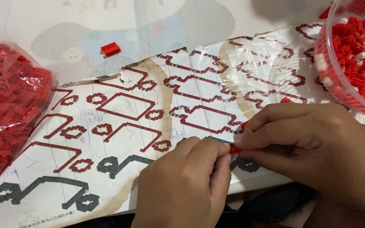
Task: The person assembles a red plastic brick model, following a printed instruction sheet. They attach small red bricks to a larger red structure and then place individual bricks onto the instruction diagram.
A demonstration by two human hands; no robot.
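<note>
Pinching a tiny red brick piece over the instruction sheet, left hand and right hand fingertips close tightly together on it. Judged light, rigid, easily dropped; grip its side faces.

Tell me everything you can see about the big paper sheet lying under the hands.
The instruction sheet is white paper lying flat on the table, creased in vertical folds and marked with brown stains. It shows printed brick-layout diagrams, dark red outlines above and grey ones along the near edge, with pencil notes. Its left edge meets a clear bag of red bricks; a clear tub of red and white bricks sits on its right. Both hands hover above it.
</note>
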